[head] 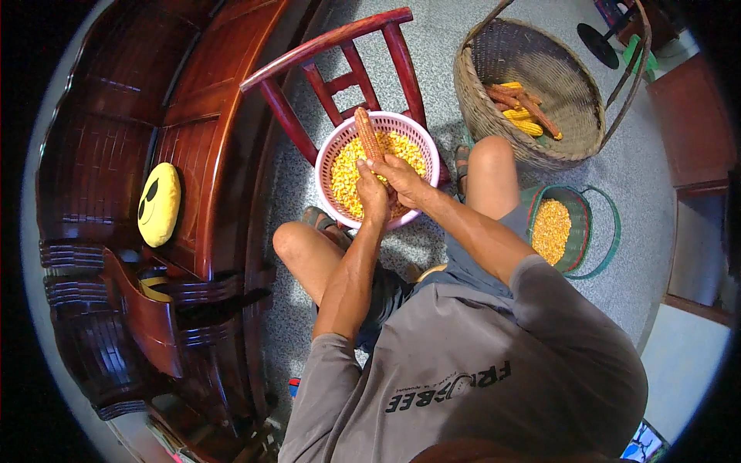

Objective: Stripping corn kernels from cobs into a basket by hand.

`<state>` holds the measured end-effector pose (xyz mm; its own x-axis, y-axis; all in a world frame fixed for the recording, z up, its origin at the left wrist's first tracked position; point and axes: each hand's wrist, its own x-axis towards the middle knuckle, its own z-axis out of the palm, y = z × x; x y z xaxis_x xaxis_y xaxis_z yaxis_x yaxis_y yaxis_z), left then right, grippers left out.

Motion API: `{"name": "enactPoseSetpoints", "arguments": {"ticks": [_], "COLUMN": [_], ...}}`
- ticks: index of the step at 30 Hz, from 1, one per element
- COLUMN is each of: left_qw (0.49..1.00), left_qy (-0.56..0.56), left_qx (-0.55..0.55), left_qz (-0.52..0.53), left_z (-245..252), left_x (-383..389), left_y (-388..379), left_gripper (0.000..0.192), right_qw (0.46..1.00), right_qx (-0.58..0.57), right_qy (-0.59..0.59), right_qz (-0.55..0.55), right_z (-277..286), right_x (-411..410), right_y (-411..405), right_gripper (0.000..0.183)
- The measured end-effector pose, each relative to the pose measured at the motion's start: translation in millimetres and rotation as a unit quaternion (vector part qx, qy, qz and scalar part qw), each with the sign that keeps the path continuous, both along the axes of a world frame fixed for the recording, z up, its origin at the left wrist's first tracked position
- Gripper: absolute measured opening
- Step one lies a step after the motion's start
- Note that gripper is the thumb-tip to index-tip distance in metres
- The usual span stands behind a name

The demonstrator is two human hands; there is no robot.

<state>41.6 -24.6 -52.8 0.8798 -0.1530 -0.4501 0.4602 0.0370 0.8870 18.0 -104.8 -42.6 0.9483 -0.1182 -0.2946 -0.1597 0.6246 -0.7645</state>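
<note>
A corn cob (368,134), brown and largely bare of kernels on the side that shows, points away from me over a pink plastic basket (425,124). My left hand (371,188) and my right hand (403,178) meet around its near end, thumbs close together. Beneath them, loose yellow corn kernels (345,173) fill much of the slotted basket. Something reddish shows below my right palm, but my hands hide most of it. The basket stands between my knees, up against a red wooden chair (341,49).
A large woven basket (472,87) at the upper right holds bare cobs and yellow corn ears (524,121). By my right thigh is a green bucket (580,223) with kernels. Dark wooden furniture (191,133) with a yellow cushion (159,204) lines the left side.
</note>
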Motion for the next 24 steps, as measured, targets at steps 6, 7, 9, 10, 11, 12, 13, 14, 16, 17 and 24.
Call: {"name": "enactPoseSetpoints", "arguments": {"ticks": [6, 7, 9, 10, 11, 12, 13, 14, 16, 17, 24], "left_qw": [0.961, 0.957, 0.975, 0.988, 0.987, 0.993, 0.997, 0.997, 0.999, 0.999, 0.978], "left_qy": [0.181, 0.188, 0.148, 0.108, 0.108, 0.076, 0.044, 0.043, 0.034, 0.026, -0.158], "left_qx": [-0.188, -0.200, -0.151, -0.101, -0.102, -0.072, -0.042, -0.017, 0.007, 0.031, 0.080], "left_qz": [-0.089, -0.092, -0.071, -0.052, -0.056, -0.049, -0.042, -0.062, -0.038, -0.014, -0.107], "left_z": [34.2, 35.1, 36.7, 35.8, 32.4, 25.7, 19.3, 13.6, 3.7, -0.9, 7.0], "left_x": [6.0, 6.3, 1.1, -1.2, -1.5, 0.0, 1.2, 2.8, 3.1, 3.6, 4.7], "left_y": [15.5, 17.8, 9.0, 3.5, -0.4, 0.9, 2.7, 7.9, 5.0, 4.9, 11.6], "left_gripper": [0.065, 0.064, 0.062, 0.061, 0.061, 0.060, 0.059, 0.060, 0.061, 0.063, 0.059], "right_qw": [0.992, 0.992, 0.993, 0.997, 0.998, 0.999, 0.999, 1.000, 1.000, 0.999, 0.995], "right_qx": [0.108, 0.086, 0.075, 0.070, 0.064, 0.043, 0.044, 0.021, -0.003, -0.032, -0.076], "right_qy": [0.042, 0.063, 0.049, 0.030, 0.011, -0.008, -0.008, 0.002, 0.010, 0.014, 0.035], "right_qz": [0.039, 0.069, 0.075, 0.031, -0.013, -0.018, -0.016, -0.019, -0.023, -0.021, -0.045], "right_z": [5.1, 9.0, -3.6, -8.9, -14.0, -11.9, -9.7, -7.3, -4.7, -3.2, -11.2], "right_x": [-7.9, -10.3, -6.6, -5.0, -4.0, -1.9, -1.6, -2.4, -1.8, -0.9, -0.3], "right_y": [-15.1, -15.3, -17.8, -16.6, -16.7, -12.8, -9.6, -6.5, -2.4, 0.0, -4.0], "right_gripper": [0.032, 0.032, 0.028, 0.026, 0.025, 0.023, 0.023, 0.024, 0.024, 0.024, 0.027]}}
